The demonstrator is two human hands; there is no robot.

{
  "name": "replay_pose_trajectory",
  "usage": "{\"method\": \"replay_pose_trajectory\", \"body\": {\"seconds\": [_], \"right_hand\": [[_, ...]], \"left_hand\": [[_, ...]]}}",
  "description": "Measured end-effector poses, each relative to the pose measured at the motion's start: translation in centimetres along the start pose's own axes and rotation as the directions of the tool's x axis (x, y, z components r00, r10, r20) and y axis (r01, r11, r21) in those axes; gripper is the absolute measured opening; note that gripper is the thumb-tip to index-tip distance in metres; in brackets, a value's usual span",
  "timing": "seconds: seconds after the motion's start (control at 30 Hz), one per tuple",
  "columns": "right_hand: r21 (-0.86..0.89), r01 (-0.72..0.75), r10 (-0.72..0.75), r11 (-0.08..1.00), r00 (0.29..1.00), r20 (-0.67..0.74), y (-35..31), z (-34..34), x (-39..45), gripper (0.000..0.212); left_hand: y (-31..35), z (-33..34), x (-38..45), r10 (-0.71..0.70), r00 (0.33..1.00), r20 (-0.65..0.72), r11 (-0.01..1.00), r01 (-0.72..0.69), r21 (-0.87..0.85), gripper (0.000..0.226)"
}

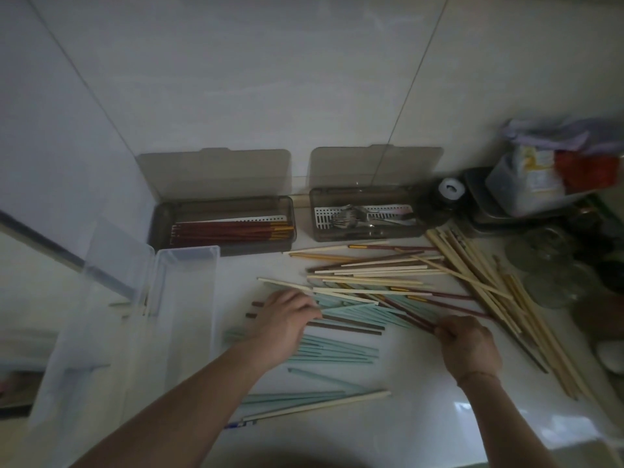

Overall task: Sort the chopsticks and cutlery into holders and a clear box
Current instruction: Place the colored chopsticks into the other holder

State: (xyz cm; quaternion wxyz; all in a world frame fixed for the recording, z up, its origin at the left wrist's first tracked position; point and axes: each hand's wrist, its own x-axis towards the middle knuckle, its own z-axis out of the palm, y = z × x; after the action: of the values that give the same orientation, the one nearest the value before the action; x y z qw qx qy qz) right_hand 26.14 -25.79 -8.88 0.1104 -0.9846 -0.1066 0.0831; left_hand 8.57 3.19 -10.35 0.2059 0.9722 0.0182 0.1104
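Observation:
A loose pile of chopsticks (pixel 388 285) in cream, pale green and dark red covers the white counter. My left hand (pixel 282 320) lies over two dark brown chopsticks (pixel 351 327) and the green ones, fingers curled on them. My right hand (pixel 467 342) pinches the near ends of dark red chopsticks (pixel 408 315). At the back a smoky holder (pixel 223 228) contains red chopsticks with gold tips. A second smoky holder (pixel 364 219) has forks and spoons on a white grid. A clear box (pixel 182 298) stands open at the left.
Long bamboo chopsticks (pixel 499 298) fan out at the right. Beyond them sit jars, a white-capped bottle (pixel 450 189) and a tub of packets (pixel 540 177). More green chopsticks (pixel 304 396) lie near the front edge. Tiled wall rises behind both holders.

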Motion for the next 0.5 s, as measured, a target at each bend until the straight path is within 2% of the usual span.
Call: {"method": "replay_pose_trajectory", "body": {"seconds": [0.13, 0.27, 0.37, 0.43, 0.5], "right_hand": [[-0.048, 0.024, -0.025, 0.999, 1.0, -0.014, 0.7, -0.3, -0.9, 0.014], [-0.055, 0.018, -0.024, 0.998, 0.994, -0.111, 1.5, -0.7, -1.7, 0.012], [-0.048, 0.044, -0.051, 0.998, 0.985, -0.168, 2.5, -1.2, -2.1, 0.012], [-0.017, 0.112, -0.113, 0.994, 0.976, -0.186, 2.7, -1.7, -2.3, 0.013], [0.058, 0.171, -0.159, 0.983, 0.972, -0.175, 1.7, -2.2, -2.5, 0.015]], "left_hand": [[-0.3, 0.1, -0.5, 0.001, 1.0, 0.0, 1.0, -0.001, -0.013, 0.037], [-0.2, -0.1, -0.6, -0.008, 1.0, 0.005, 1.0, 0.008, -0.03, 0.028], [-0.1, -0.1, -0.5, -0.017, 0.999, -0.046, 0.998, 0.014, -0.054, 0.021], [0.1, -0.1, -0.2, -0.038, 0.996, -0.084, 0.996, 0.031, -0.084, 0.023], [1.1, -0.5, 0.4, -0.059, 0.996, -0.066, 0.986, 0.047, -0.16, 0.033]]}}
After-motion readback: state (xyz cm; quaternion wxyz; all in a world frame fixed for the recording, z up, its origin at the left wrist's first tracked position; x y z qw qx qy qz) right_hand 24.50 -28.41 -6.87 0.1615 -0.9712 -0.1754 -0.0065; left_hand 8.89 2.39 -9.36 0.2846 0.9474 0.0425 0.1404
